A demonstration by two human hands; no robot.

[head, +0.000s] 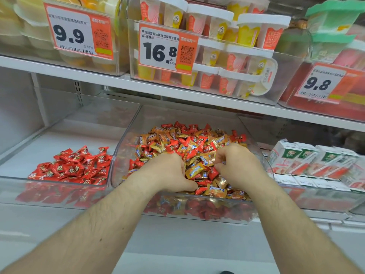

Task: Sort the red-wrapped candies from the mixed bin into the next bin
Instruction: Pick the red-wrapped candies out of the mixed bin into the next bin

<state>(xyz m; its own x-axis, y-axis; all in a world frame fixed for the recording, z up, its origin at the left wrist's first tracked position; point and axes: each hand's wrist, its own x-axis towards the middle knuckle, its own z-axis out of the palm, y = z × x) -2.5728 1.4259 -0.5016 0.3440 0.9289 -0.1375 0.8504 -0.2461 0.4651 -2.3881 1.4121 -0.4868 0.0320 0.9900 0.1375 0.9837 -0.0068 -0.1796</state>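
Red-wrapped candies (189, 142) mixed with orange ones in the mixed bin (126, 135).
Your left hand (167, 171) and right hand (237, 165) curl into it; whether they're grasping anything, you cannot tell.

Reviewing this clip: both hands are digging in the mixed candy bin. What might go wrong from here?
The left hand and right hand are curled in the mixed bin, where orange candies lie tightly among red ones, so an orange one may ride along into the red bin. Candies heaped near the front rim might spill.

Mixed bin (126, 147) centre on shelf, both hands inside, next bin (23, 180) left, cartons (308, 161) right.
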